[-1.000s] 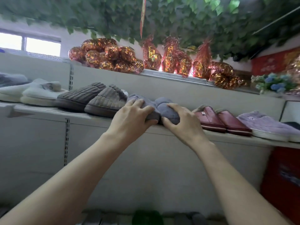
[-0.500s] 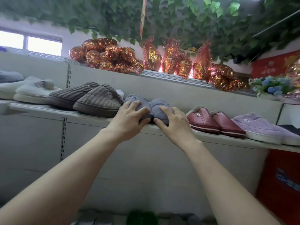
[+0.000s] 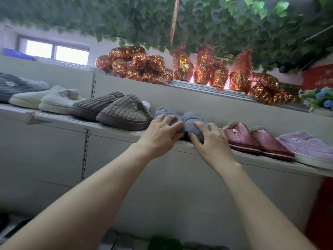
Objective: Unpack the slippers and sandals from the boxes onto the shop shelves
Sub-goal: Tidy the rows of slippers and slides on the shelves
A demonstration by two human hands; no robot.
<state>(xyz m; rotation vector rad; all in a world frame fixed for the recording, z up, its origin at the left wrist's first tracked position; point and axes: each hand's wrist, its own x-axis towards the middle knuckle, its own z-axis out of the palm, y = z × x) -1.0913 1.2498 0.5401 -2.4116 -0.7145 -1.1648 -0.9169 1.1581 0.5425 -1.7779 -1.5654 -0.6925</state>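
Under ivy (image 3: 234,24), left grip (image 3: 160,136), right grip (image 3: 210,141) holding grey slippers (image 3: 191,121) on shelf (image 3: 59,120)

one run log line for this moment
phase: setting grey slippers on shelf | left hand: grips left slipper | right hand: grips right slipper | neighbours: brown ribbed pair left, maroon pair right

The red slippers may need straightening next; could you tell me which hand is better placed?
Probably the right hand: it holds the grey slipper next to the red slippers, while the left hand is further away.
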